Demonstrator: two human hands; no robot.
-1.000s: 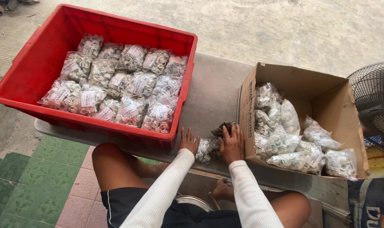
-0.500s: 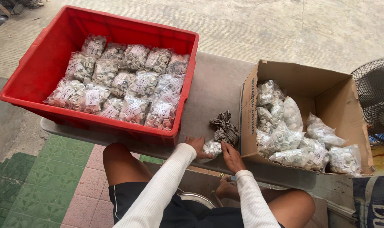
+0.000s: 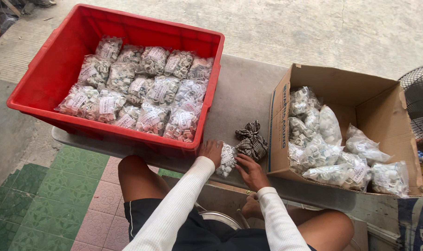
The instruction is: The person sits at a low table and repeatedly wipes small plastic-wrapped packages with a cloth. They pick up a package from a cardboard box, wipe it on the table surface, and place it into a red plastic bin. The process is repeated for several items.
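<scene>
Small bag (image 3: 227,159) — hemmed by crate (image 3: 58,69), cloth (image 3: 251,139), box (image 3: 355,88).

Grey bench top (image 3: 248,93) runs across centre of frame. Red plastic crate (image 3: 58,65) at left, overhanging near edge. Open cardboard box (image 3: 360,93) at right. Between them, lower centre: clear bag of small white rings (image 3: 227,159), dark checked cloth bundle (image 3: 251,141) just beside it.

Clear bags with white labels (image 3: 146,88) fill the red crate (image 3: 44,74) at ten o'clock; unlabelled-looking clear bags (image 3: 323,148) crowd the brown carton (image 3: 383,107) at three o'clock; one small bag (image 3: 227,159) lies centre.
</scene>
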